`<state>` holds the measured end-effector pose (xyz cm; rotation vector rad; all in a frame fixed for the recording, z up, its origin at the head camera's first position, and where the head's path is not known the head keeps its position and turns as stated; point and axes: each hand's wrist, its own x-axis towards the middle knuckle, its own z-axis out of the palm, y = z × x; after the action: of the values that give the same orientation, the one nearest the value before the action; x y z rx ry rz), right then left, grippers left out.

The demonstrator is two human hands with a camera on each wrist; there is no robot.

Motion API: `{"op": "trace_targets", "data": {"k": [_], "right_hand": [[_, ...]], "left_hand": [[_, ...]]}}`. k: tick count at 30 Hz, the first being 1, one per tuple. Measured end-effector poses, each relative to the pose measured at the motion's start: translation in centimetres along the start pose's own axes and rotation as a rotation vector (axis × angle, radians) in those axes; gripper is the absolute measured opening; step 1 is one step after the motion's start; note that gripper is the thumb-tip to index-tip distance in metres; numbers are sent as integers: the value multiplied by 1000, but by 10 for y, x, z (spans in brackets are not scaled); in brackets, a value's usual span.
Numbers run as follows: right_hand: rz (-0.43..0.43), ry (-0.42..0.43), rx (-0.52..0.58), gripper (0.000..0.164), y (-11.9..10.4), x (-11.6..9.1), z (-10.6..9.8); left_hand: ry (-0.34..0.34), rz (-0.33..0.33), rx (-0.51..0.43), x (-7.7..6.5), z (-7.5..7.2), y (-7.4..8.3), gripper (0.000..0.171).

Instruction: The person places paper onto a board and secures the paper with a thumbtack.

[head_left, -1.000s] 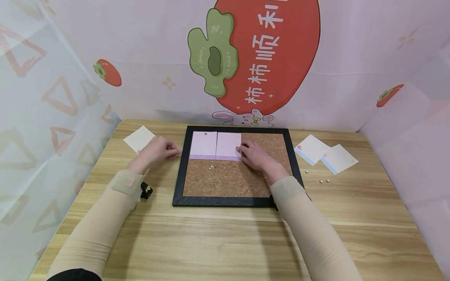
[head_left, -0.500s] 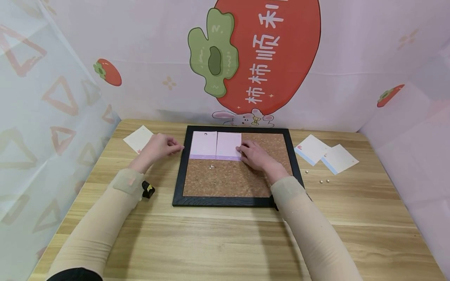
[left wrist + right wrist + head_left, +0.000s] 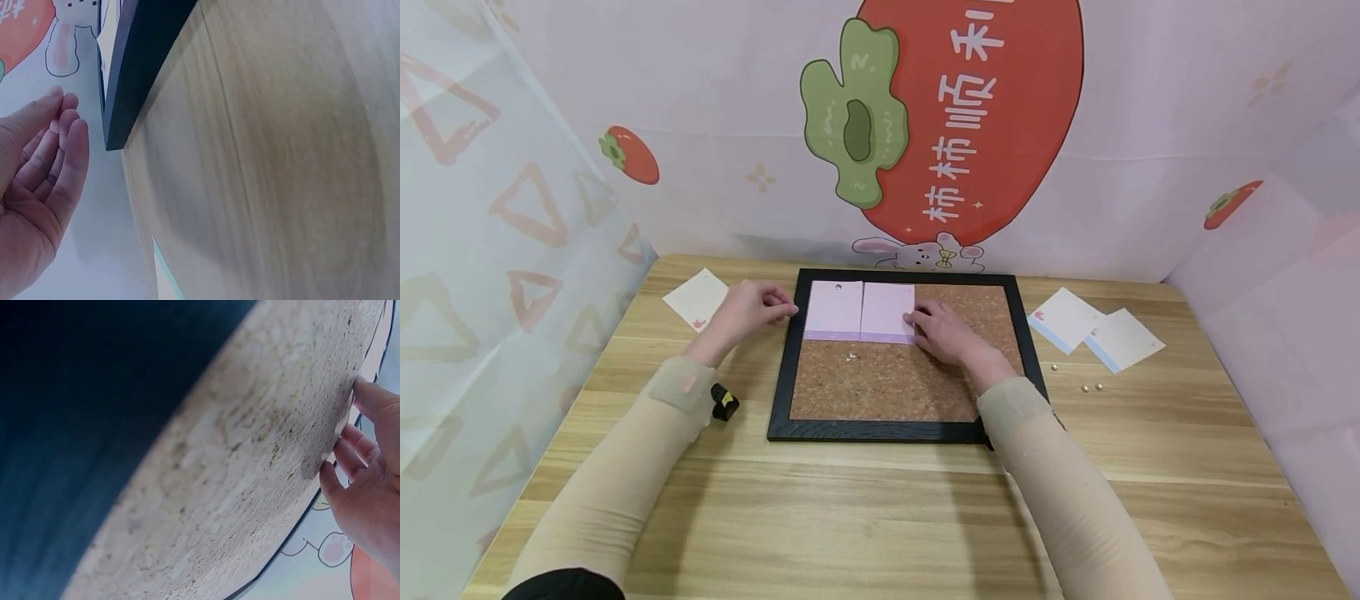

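A cork board (image 3: 861,392) in a black frame lies on the table. Two pale pink notes stand side by side at its upper left; the left note (image 3: 833,310) has a round pin (image 3: 838,287) near its top. My right hand (image 3: 947,335) rests its fingertips on the right edge of the other note (image 3: 886,310) and the cork beside it. Over the frame's left edge is my left hand (image 3: 748,312), thumb and forefinger tips together. In the left wrist view those fingertips (image 3: 55,94) meet, and whatever might be between them is hidden.
Beyond the frame's right side lie two overlapping white notes (image 3: 1127,340) and several small round pins (image 3: 1085,388). Another white note (image 3: 692,296) is at the table's back left. A small shiny piece (image 3: 852,357) sits on the cork below the notes. A printed cloth (image 3: 715,208) hangs behind.
My left hand has moved right and slightly away from me, from beside the frame to over its left edge. My right hand stays at the note's edge.
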<state>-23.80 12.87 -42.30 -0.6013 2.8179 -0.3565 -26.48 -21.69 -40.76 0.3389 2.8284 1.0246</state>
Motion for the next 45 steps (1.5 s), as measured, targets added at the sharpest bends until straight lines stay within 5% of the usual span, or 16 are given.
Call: {"op": "trace_targets", "data": {"k": [14,27,45], "right_hand": [[-3,6,0,49,1,1,1],[-1,0,3,49,1,1,1],[24,-46,20,46,0,4,-3]], "left_hand": [[-31,62,63,11,10,28,18],[-58,85,-9,26,28,56,17],[-95,34,-41,52,51,88,17]]}}
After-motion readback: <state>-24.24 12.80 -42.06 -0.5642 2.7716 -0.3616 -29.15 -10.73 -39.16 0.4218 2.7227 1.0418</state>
